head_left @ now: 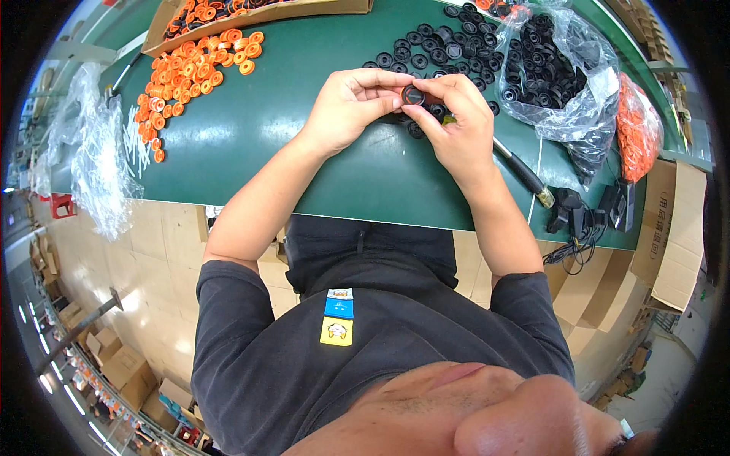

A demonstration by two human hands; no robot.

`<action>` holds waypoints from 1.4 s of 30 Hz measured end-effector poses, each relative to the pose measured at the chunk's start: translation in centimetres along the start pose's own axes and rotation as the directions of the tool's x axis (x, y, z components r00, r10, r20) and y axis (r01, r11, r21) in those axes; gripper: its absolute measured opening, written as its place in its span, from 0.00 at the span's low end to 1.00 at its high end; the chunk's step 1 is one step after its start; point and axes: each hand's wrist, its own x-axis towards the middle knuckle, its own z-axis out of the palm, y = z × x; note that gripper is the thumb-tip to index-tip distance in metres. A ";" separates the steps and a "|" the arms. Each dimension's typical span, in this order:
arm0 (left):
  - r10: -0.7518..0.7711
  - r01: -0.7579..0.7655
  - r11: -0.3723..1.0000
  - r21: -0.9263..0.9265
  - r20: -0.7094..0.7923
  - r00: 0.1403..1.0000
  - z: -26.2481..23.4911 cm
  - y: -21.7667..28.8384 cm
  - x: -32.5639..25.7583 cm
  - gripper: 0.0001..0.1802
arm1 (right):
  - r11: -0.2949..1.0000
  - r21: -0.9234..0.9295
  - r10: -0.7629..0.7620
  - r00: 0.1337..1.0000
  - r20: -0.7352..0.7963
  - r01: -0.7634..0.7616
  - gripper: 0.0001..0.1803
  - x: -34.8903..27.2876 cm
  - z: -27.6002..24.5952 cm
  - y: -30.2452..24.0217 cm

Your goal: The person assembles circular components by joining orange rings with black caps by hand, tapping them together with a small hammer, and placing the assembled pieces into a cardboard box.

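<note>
Above the green table, my left hand (350, 108) and my right hand (462, 125) meet at a small round black cap (413, 95) with an orange edge on its left side. Fingers of both hands are closed on its rim from either side. Behind my hands lies a spread of loose black round caps (437, 55), a few of them partly hidden by my right hand. A small yellow-green thing (449, 119) shows beside the right fingers; its kind is unclear. Farther left is a heap of orange round caps (190, 68).
A cardboard tray (304, 7) of orange and black parts stands at the back left of the green table (251, 144). To the right are a clear bag of black caps (547, 76), an orange bag (637, 125), a dark-handled tool (521, 166) and cables (582, 235). Crumpled plastic (99, 152) hangs at the left.
</note>
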 end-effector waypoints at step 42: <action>0.223 -0.219 0.974 0.053 -0.089 0.971 1.3 -0.3 -0.3 0.14 | 0.790 0.558 0.297 0.955 0.014 -0.254 0.15 -0.1 1.2 0.5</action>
